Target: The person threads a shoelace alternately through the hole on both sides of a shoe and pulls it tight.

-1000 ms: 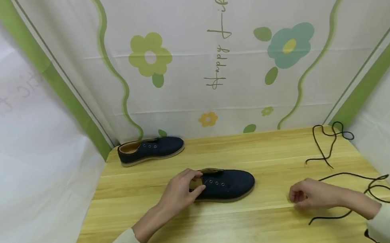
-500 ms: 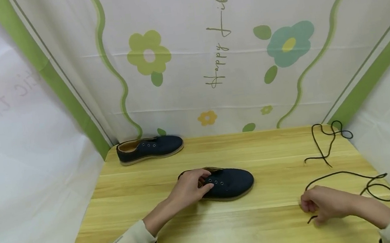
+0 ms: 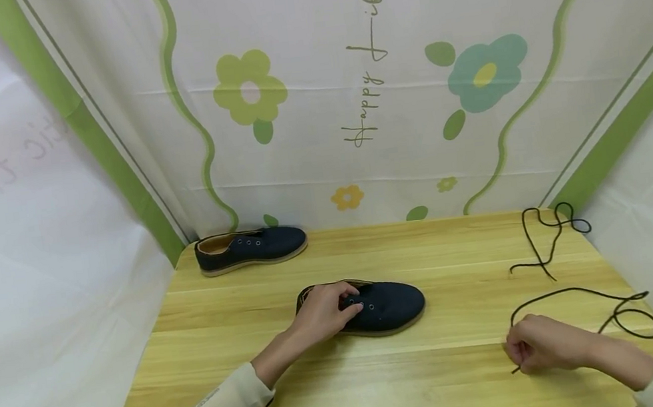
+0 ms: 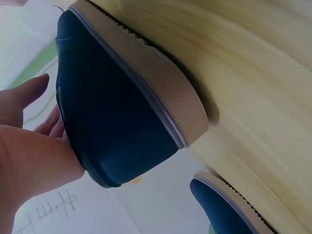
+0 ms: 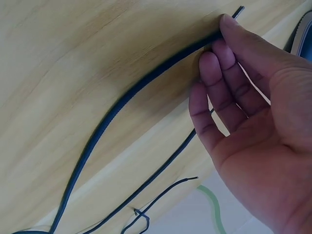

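Observation:
A navy canvas shoe (image 3: pixel 395 303) with a pale ridged sole and bare eyelets lies on the wooden table, toe to the right. My left hand (image 3: pixel 321 315) rests over its opening, thumb and index finger apart near the eyelets. In the left wrist view the shoe (image 4: pixel 112 107) shows its side and heel, with some fingers hidden behind its upper edge. My right hand (image 3: pixel 545 343) pinches a black shoelace (image 3: pixel 578 289) close to one end. The right wrist view shows the lace's tip (image 5: pixel 238 12) sticking out past thumb and fingertip.
The matching navy shoe (image 3: pixel 271 245) stands at the back left, also without a lace. A second black shoelace (image 3: pixel 533 244) lies loosely looped at the back right. White printed fabric (image 3: pixel 308 152) walls the table (image 3: pixel 433 393) at the back and sides.
My right hand has shifted slightly right and toward me and now pinches the shoelace near its end. My left hand has slid right along the shoe toward the eyelets.

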The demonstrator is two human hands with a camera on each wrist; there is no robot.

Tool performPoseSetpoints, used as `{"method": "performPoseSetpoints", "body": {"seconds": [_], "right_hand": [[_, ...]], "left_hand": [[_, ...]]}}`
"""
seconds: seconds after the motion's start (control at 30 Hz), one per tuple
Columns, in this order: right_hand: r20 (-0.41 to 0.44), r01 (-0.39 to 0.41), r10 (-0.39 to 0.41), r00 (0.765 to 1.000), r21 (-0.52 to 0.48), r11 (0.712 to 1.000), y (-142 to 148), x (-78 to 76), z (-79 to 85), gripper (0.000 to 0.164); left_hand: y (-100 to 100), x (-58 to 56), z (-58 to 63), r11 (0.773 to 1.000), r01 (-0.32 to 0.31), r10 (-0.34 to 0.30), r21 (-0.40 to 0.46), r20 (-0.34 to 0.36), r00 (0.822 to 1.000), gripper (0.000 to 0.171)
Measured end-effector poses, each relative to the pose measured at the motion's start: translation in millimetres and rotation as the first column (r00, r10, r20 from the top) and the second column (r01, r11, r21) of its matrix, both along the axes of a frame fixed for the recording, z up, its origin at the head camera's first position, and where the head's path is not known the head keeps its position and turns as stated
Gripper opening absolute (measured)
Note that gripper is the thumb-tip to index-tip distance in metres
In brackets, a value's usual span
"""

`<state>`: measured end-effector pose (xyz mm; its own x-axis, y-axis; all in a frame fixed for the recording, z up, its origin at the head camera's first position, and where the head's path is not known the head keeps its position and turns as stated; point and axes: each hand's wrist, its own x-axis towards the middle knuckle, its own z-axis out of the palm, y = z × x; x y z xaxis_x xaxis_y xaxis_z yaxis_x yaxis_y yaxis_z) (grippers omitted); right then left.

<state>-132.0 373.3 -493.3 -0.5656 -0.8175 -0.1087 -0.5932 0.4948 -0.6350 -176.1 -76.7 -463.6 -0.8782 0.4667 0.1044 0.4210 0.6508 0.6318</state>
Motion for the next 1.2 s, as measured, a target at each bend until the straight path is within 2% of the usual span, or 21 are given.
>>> {"method": "performPoseSetpoints", "body": {"seconds": [0.1,0.23,0.37,0.57,0.8,0.97,1.07,1.2], "right_hand": [[-0.010,0.009,-0.009,1.000,0.016,1.000,-2.6,-0.2,0.7,0.032],[-0.006,0.038,-0.038,0.999,0.008,0.999,-12.4,-2.2,3.1,0.022],[0.012,0.088,-0.088,0.996,-0.033,0.996,-30.4,-5.7,6.8,0.013],[-0.009,0.188,-0.189,0.982,-0.057,0.980,-65.0,-15.3,17.4,0.006],[-0.021,0.224,-0.229,0.973,-0.137,0.965,-103.8,-25.5,29.4,0.009],[-0.046,0.267,-0.282,0.958,-0.200,0.943,-130.8,-32.4,30.8,0.007],[-0.038,0.312,-0.327,0.944,-0.209,0.927,-145.2,-36.2,30.0,0.008],[-0.010,0.349,-0.360,0.933,-0.220,0.911,-162.1,-39.1,27.3,0.010]], "left_hand": [[1.6,-1.3,0.3,1.000,-0.003,0.003,-0.003,0.022,1.000,0.025],[3.0,-3.6,-0.9,1.000,-0.011,0.012,-0.024,0.027,1.000,0.023],[4.6,-4.9,-1.7,0.999,-0.016,0.016,-0.033,0.013,1.000,0.022],[8.0,-5.8,-2.9,1.000,-0.021,0.021,-0.014,0.011,1.000,0.020],[9.7,-5.0,-5.0,0.999,-0.038,0.038,0.013,0.008,0.999,0.014],[8.1,-3.3,-6.1,0.998,-0.052,0.050,0.041,0.046,0.998,0.009],[7.2,-4.1,-6.2,0.997,-0.064,0.060,0.052,0.082,0.995,0.007],[6.9,-6.3,-6.8,0.996,-0.068,0.063,0.053,0.088,0.994,0.007]]}}
